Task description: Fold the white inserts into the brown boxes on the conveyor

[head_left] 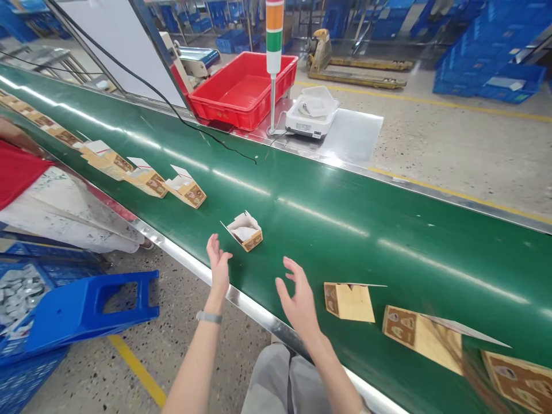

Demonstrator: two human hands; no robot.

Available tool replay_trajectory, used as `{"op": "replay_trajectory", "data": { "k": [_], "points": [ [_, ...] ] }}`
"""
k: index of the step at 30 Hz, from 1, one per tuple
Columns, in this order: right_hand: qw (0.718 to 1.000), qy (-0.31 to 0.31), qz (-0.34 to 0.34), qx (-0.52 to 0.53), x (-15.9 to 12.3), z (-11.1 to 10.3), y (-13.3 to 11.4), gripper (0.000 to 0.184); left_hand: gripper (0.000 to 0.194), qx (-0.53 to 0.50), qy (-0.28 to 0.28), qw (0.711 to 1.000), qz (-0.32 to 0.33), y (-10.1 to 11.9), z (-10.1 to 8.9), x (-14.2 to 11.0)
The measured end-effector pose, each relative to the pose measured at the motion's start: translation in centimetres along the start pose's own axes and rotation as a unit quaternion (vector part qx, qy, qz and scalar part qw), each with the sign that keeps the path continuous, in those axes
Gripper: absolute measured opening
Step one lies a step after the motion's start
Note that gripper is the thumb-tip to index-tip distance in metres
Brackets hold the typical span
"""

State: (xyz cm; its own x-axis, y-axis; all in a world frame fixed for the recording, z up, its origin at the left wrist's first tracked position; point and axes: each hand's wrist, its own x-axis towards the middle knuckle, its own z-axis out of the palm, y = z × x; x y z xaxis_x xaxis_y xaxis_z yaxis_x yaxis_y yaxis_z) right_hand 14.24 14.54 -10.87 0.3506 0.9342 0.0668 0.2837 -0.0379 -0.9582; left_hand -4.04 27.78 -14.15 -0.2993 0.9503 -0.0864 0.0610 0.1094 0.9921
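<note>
**Open carton (254, 240) lies just beyond empty hands**

In the head view, both hands are free over the near side of a green belt (328, 236). The left hand (220, 273) has its fingers (211, 248) loosely spread and curved; the right hand (298, 302) is open too, thumb apart from the fingers. Neither appears to hold or touch anything.

The carton sits just ahead of the left fingers, its flaps up and something white inside, perhaps a packet. It looks filled but unclosed. Past the left fingers, a row of cartons (196, 196) runs up the belt; the nearer ones have white lids raised, and the farthest are too small to judge. Beside the right fingers lies another carton (356, 303), with two more (400, 326) (517, 382) farther right. The first two have a flap jutting out; their contents cannot be made out. None of the nearer cartons looks fully shut.

The cartons are angular, thin-walled and seemingly of card: plain tan panels, brown printed panels with small pictures, and white inner faces. The belt is smooth and glossy, streaked with reflected light, and edged below the fingers by a shiny metal rail (246, 303). Well beyond the fingers stand a red plastic tub (241, 92) and a white scale (304, 122).
</note>
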Motion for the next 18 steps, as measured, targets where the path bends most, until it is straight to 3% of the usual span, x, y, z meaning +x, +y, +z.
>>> {"op": "replay_trajectory", "data": {
  "k": [3, 5, 7, 11, 14, 16, 18],
  "points": [
    [0.998, -0.060, -0.009, 0.035, 3.7, 4.4, 1.0, 0.069, 0.070, -0.028, -0.158, 0.987, 0.008, 0.1, 0.7, 1.8],
    [0.997, -0.057, -0.004, 0.055, 5.1, 5.7, 1.5, 0.085, 0.070, -0.019, -0.209, 0.977, 0.030, 0.1, 1.7, 0.4],
    [0.996, -0.041, 0.007, 0.078, 5.2, 5.7, 1.5, 0.090, 0.078, -0.014, -0.230, 0.972, 0.052, 0.2, 3.0, -2.0],
    [0.996, -0.027, 0.054, 0.073, 1.7, 3.3, 1.1, 0.081, 0.092, 0.020, -0.242, 0.969, 0.053, 0.1, 5.5, -6.7],
    [0.994, -0.005, 0.102, 0.037, -2.5, 0.4, 1.1, 0.087, 0.084, 0.078, -0.275, 0.957, 0.054, 0.2, 6.7, -8.2],
    [0.994, -0.006, 0.107, 0.025, -5.3, -2.0, 1.5, 0.085, 0.079, 0.051, -0.343, 0.936, 0.066, 0.6, 7.2, -8.2],
    [0.994, -0.019, 0.106, 0.019, -7.4, -4.6, 2.0, 0.068, 0.077, 0.017, -0.447, 0.890, 0.083, 1.4, 7.7, -7.5]
  ]
}}
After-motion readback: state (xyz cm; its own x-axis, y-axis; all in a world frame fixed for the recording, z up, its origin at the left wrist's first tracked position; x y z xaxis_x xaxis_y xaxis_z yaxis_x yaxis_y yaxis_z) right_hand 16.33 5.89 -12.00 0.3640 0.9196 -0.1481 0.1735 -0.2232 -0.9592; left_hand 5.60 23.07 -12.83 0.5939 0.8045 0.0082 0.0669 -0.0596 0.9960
